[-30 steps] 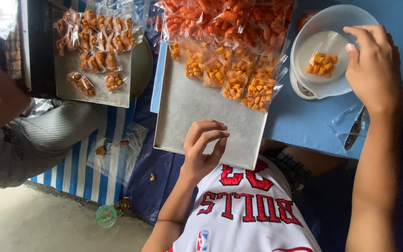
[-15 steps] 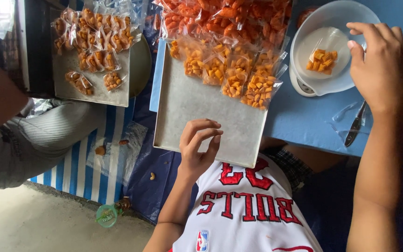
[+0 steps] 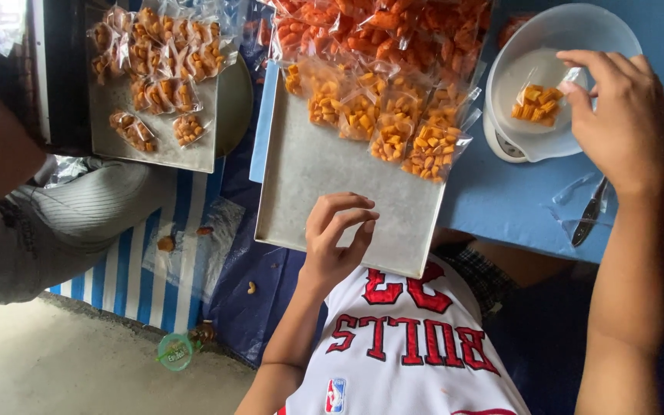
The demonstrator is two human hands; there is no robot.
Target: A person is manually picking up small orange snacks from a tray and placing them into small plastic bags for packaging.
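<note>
Clear plastic: the right hand [image 3: 616,123] pinches the top corner of a small snack bag [image 3: 538,102] sitting in the white scale bowl [image 3: 536,46], apparently for weighing. The left hand [image 3: 336,242], fingers curled and empty, rests on the metal tray [image 3: 332,192] edge, near the filled bags [image 3: 393,123].

The left hand [image 3: 337,242] sits low in the middle of the view, its forearm rising from the bottom edge and bending slightly at the wrist. The fingers [image 3: 345,206] are curled loosely inward, the index and middle arching over toward the thumb, which points up on the right side; the fingertips stay apart, gripping nothing. The right hand [image 3: 616,123] is stretched forward at the upper right, its long bare forearm running up the right edge of the view. Its back faces the camera, knuckles bent, fingers bunched and pointing left, with the thumb and forefinger tips drawn close together in a pinch.
</note>
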